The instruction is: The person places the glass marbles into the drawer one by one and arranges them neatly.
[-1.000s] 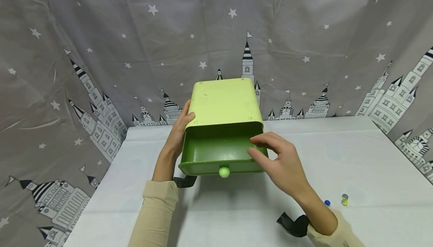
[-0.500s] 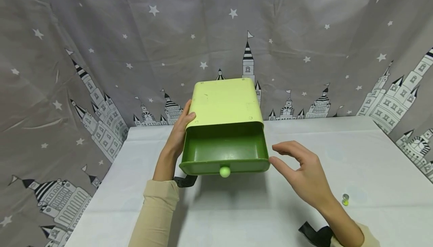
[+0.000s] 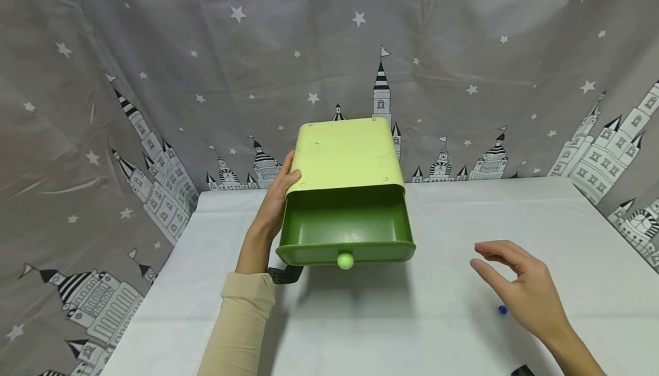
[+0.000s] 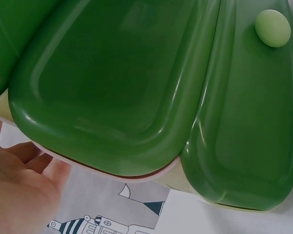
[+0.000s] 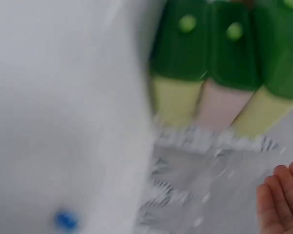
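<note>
My left hand rests against the left side of a drawer cabinet with a light yellow-green top. Its thumb lies at the top edge. In the left wrist view the fingers touch the cabinet's side. The top green drawer is pulled out, with a round light green knob on its front. Over the table to the right, my right hand has its thumb and fingers apart, with nothing between them. A small blue marble-like piece lies on the table beside it.
The white cloth-covered table runs back to a grey curtain printed with castles and stars. More green drawers sit stacked in yellow and pink sections. The pulled-out drawer juts over the table.
My right hand has moved from over the pulled-out drawer to the right and down over the table. It now covers where the grey and yellow pieces lay. My left hand and the cabinet stay put.
</note>
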The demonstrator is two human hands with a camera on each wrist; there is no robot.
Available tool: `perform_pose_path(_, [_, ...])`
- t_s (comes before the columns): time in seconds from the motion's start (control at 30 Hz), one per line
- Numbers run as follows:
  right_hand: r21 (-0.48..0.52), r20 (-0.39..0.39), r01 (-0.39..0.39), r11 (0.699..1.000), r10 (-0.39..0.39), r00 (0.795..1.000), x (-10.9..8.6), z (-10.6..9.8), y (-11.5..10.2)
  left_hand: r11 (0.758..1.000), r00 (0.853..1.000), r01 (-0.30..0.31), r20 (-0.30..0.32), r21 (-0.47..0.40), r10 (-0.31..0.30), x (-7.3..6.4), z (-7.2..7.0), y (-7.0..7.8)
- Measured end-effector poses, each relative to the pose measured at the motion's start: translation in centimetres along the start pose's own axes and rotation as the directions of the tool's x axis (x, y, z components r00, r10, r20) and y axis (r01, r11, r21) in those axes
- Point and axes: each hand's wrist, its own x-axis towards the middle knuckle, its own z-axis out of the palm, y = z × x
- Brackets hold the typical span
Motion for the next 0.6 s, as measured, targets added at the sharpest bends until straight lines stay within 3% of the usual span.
perform_pose_path(0.23, [-0.093, -0.071, -0.062, 0.994, 0.056, 0.996, -1.4, -2.5, 4.1, 1.000, 1.000, 0.004, 0.000, -0.015, -0.004, 0.1, 0.1, 0.0])
perform_pose_path(0.6, [-0.158, -0.064, -0.111, 0.981, 0.103, 0.993, -2.3, -4.0, 6.3, 1.000, 1.000, 0.022, -0.005, 0.005, -0.022, 0.0, 0.0, 0.0])
